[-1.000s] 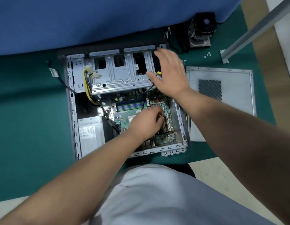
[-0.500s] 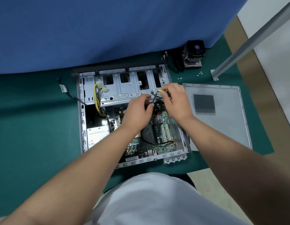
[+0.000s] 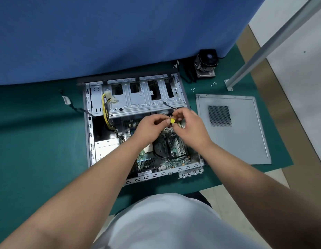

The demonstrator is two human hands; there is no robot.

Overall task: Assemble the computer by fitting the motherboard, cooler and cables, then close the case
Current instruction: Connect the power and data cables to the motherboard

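Both hands meet above motherboard point(image 3: 166, 146): left hand point(image 3: 149, 125) and right hand point(image 3: 189, 127) grip pinching yellow connector point(image 3: 172, 120).

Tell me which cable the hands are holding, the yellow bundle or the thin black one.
The thin black cable ending in the yellow connector, pinched between left hand and right hand.

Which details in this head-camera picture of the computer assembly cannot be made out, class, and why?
- Which socket the yellow connector fits: head view, hidden by both hands.
- Label text on the power supply: head view, too small.
- Motherboard centre: head view, covered by the left hand and right hand.
- Screws: head view, too small to count.
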